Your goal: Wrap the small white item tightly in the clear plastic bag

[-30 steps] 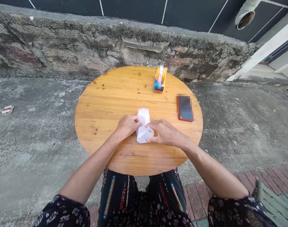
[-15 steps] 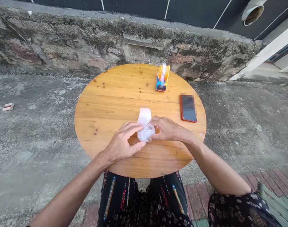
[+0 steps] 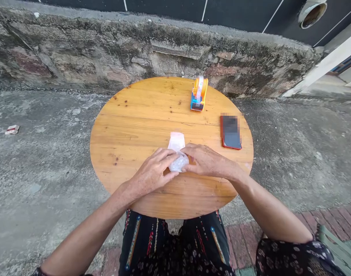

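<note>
Head-camera view of two bare hands at work on a translucent plastic package (image 3: 178,162), which lies between them, toward the near side of an oval-looking wooden tabletop (image 3: 129,126). The left hand (image 3: 154,171) borders the package on its left: the fingers curve over its upper left part, while the thumb reaches along its near edge, so that the package sits within the opening between thumb and fingers. The right hand (image 3: 208,161) closes on the opposite side, its fingertips at the far right edge and its thumb at the near right edge. Both hands thus grasp the package from either side; how firmly the left one presses cannot be told. A flat, pale flap (image 3: 177,140) extends from the far end of the package, beyond the fingertips, and rests on the wood. Well apart from the hands, a yellow and blue tape dispenser (image 3: 198,94) stands near the far edge of the tabletop. A red-edged phone (image 3: 231,132), partly pixelated, lies near the right edge, beyond the right hand.
</note>
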The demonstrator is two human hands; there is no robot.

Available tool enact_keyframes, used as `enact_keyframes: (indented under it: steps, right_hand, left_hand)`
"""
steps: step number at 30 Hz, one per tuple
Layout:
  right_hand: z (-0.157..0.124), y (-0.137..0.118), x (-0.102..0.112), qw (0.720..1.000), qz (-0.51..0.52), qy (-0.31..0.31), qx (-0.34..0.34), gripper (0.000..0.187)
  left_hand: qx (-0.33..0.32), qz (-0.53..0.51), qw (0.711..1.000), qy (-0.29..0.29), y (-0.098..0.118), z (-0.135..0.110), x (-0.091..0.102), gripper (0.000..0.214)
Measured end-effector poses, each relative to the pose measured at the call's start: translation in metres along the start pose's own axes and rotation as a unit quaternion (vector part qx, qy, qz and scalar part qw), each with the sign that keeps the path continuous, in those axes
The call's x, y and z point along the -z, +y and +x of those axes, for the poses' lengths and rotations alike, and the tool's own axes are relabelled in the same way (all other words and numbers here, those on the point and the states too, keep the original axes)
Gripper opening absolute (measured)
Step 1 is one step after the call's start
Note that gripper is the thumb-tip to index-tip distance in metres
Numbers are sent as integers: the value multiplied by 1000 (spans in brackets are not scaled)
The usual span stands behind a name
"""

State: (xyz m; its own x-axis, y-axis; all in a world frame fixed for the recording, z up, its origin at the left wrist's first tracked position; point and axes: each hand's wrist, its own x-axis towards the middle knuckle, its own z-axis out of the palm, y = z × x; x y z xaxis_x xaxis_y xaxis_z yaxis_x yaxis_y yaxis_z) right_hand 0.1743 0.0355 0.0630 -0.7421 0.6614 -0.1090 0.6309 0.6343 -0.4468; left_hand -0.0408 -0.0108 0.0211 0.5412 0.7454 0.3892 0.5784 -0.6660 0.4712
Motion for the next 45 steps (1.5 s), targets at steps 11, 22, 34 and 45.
enact_keyframes:
  steps: [11,22,34,45]
  right_hand:
    - [1,-3,3,1000,23,-18,8,33]
    - [-6,-8,-21,996,-32,69,-39,45]
    - [14,11,-5,990,121,24,-70,51]
    - [24,30,-2,980,197,-6,-40,43]
  left_hand:
    - [34,-59,997,-33,-4,8,5,29]
    - [121,-133,982,-59,-10,18,15,36]
    - [249,-344,902,-81,-28,24,6,36]
    - [248,-314,915,-57,-24,28,4,42]
